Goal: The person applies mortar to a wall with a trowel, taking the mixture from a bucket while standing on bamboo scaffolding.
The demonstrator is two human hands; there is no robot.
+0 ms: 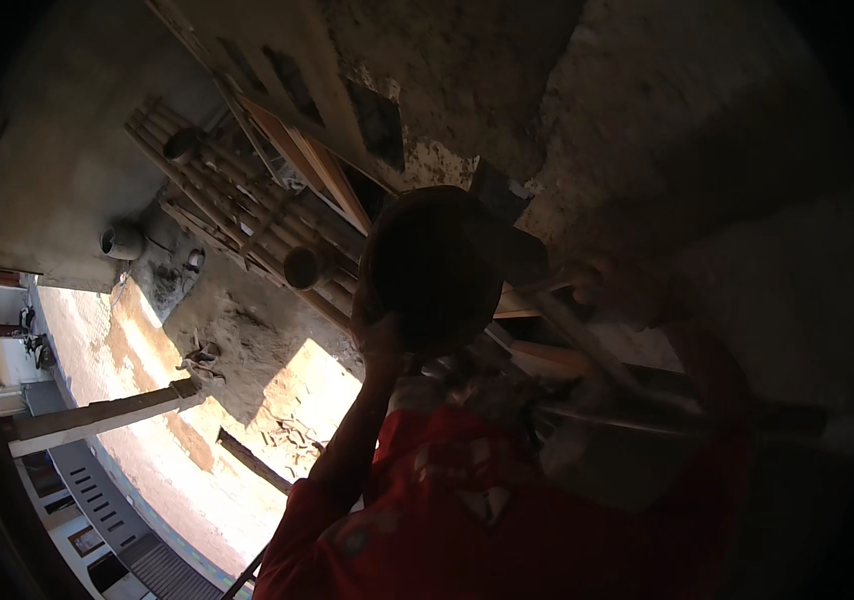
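Observation:
A dark round bucket (432, 275) is in front of me at the middle of the view, its inside too dark to make out. My left hand (382, 340) is closed on its near left rim. To the right, my right hand (617, 290) is closed round the handle of what looks like a trowel. The flat, dark trowel blade (517, 250) reaches left across the bucket's right rim. Shadow hides most of the right hand's fingers.
Tied bamboo poles (257, 225) lean at the left, with wooden planks (302, 160) beside them. A rough plastered wall (647, 130) rises ahead and right. Far left are a rounded container (123, 240), a pale beam (107, 415) and sunlit ground (187, 480).

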